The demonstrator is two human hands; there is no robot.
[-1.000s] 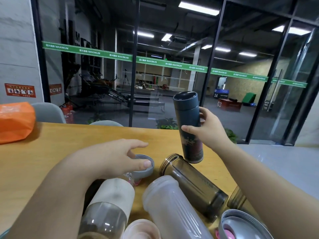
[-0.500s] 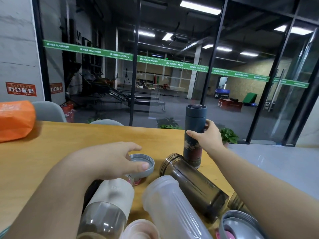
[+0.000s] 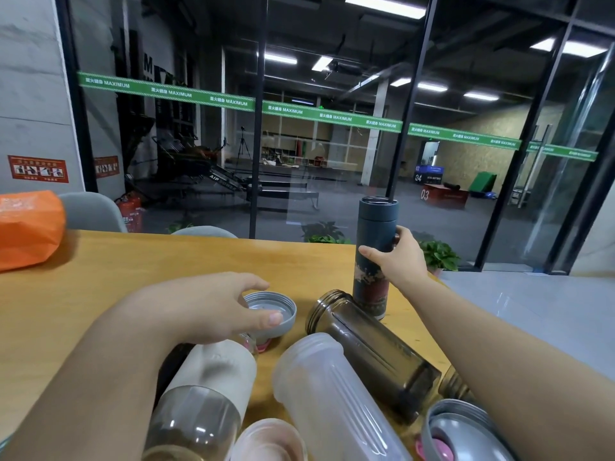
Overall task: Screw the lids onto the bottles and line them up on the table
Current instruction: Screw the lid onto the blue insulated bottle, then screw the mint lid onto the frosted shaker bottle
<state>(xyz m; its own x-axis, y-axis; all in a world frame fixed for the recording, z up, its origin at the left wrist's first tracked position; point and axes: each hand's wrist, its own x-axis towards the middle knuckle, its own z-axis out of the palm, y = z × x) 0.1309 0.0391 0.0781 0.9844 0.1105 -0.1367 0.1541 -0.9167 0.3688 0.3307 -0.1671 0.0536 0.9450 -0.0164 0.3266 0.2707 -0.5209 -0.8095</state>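
My right hand [image 3: 401,261] grips a tall dark blue flask [image 3: 374,227] with its lid on, standing upright on the wooden table [image 3: 100,294] near the far right edge. My left hand [image 3: 206,311] rests with its thumb and fingers on the rim of a grey screw lid [image 3: 276,309] lying open side up. In front of me lie a smoky brown bottle [image 3: 372,351], a frosted clear bottle [image 3: 332,397] and a beige-capped clear bottle [image 3: 203,400], all on their sides. A pink lid [image 3: 269,440] and a grey lid with a pink inside [image 3: 462,434] sit at the near edge.
An orange bag [image 3: 28,227] lies at the table's far left. Grey chair backs [image 3: 90,211] stand behind the table. A glass wall is beyond, with potted plants [image 3: 439,256] on the floor. The table's right edge runs close to the flask.
My right hand has lowered the dark blue flask from the air and stood it upright on the table. My left hand stayed on the grey lid.
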